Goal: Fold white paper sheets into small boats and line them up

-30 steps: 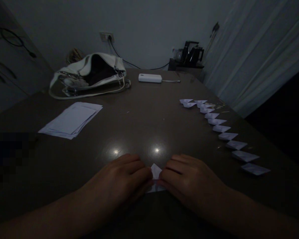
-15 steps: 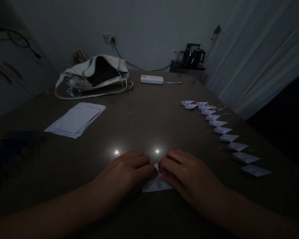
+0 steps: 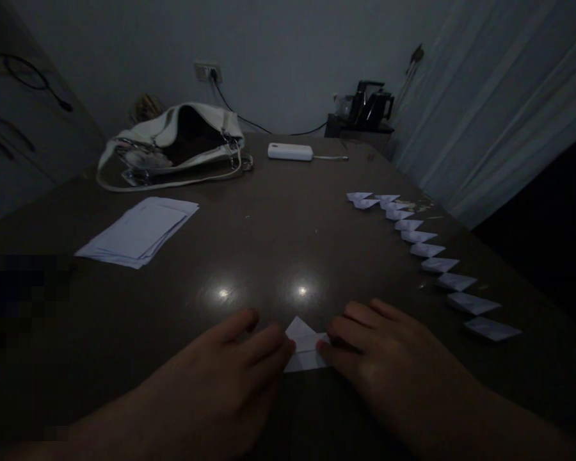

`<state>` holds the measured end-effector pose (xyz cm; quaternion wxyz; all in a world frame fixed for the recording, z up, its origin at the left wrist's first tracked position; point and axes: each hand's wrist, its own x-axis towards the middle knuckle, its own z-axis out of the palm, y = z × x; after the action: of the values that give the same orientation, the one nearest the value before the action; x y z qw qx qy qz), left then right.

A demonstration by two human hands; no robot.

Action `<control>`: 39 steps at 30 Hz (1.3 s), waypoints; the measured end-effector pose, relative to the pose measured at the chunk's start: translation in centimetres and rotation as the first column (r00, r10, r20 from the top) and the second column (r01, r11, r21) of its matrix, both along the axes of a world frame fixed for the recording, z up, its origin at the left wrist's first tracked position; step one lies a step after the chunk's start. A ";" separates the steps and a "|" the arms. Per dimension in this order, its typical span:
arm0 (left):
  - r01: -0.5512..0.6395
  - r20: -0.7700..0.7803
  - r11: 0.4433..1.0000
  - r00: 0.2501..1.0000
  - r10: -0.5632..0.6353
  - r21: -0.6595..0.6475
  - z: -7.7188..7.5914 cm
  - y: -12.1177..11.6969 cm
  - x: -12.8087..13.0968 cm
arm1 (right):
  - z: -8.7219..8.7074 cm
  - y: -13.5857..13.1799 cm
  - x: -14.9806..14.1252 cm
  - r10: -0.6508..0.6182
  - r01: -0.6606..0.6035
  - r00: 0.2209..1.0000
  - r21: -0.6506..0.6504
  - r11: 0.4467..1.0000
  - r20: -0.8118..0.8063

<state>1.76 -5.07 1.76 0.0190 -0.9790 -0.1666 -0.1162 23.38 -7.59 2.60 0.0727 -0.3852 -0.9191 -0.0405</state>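
Observation:
A small folded sheet of white paper (image 3: 304, 346) lies on the table near its front, with a pointed tip facing away from me and a crease running across it. My left hand (image 3: 242, 365) pinches its left side between thumb and fingers. At the opposite side, my right hand (image 3: 379, 352) grips the right edge, thumb on top of the paper. Both side ends of the sheet are hidden under my fingers. Off to the right, several folded paper pieces (image 3: 440, 264) stretch away in a slanting row.
A stack of white paper (image 3: 139, 230) lies at the left. Behind it sits a white handbag (image 3: 173, 144), gaping. A white power bank (image 3: 290, 152) with a short cable rests toward the back. A black kettle (image 3: 377, 109) stands beyond the table's far right corner.
My hands came together over the paper's middle, then moved apart to its sides. More of the folded sheet now shows between them.

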 end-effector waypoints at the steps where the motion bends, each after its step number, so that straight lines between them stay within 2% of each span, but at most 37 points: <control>1: -0.031 0.010 1.000 0.999 0.031 0.005 -0.2 -0.5 -0.1 | 0.2 -0.1 0.0 -0.007 0.007 1.000 0.019 1.000 0.005; 6: -0.177 0.044 0.984 0.983 0.177 -0.001 -0.8 -1.9 -0.5 | 0.8 -0.5 0.2 -0.007 0.006 1.000 0.058 0.998 0.022; 10: -0.183 0.021 0.983 0.983 0.183 0.011 -0.9 -1.9 -0.6 | 0.5 -0.4 0.1 -0.007 0.006 1.000 0.071 0.997 0.016; 16: -0.174 0.018 0.985 0.985 0.174 0.003 -0.9 -1.8 -0.2 | -1.1 -0.2 -0.7 0.116 -0.115 0.993 0.022 0.993 -0.012; 19: -0.186 0.029 0.981 0.982 0.187 -0.047 -0.5 -2.0 0.0 | -1.3 -0.4 -0.8 0.070 -0.069 0.997 0.036 0.997 -0.023; 23: -0.199 0.041 0.977 0.978 0.203 -0.079 -0.2 -2.0 0.1 | -0.4 -0.5 -0.2 -0.023 0.022 1.000 0.082 0.996 0.007; 28: -0.144 -0.042 0.989 0.989 0.143 -0.036 0.5 -0.9 -0.1 | 0.4 -0.3 0.0 -0.048 0.044 0.998 0.083 0.996 0.045; 30: -0.159 -0.093 0.987 0.984 0.155 -0.039 0.8 -0.4 0.1 | 0.3 -0.2 -0.1 -0.037 0.032 0.998 0.077 0.996 0.059; 35: -0.295 -0.124 0.944 0.952 0.278 -0.148 0.6 0.9 0.6 | 0.3 0.1 -0.1 -0.080 0.080 0.996 0.016 0.997 0.034; 39: -0.323 -0.080 0.880 0.946 0.315 -0.349 0.0 1.5 0.3 | 0.6 0.8 0.1 -0.198 0.190 0.977 -0.097 0.977 -0.082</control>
<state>2.06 -3.58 1.74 -0.1385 -0.9264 -0.3434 -0.0688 23.49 -6.81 3.18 0.0932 -0.4775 -0.8736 0.0112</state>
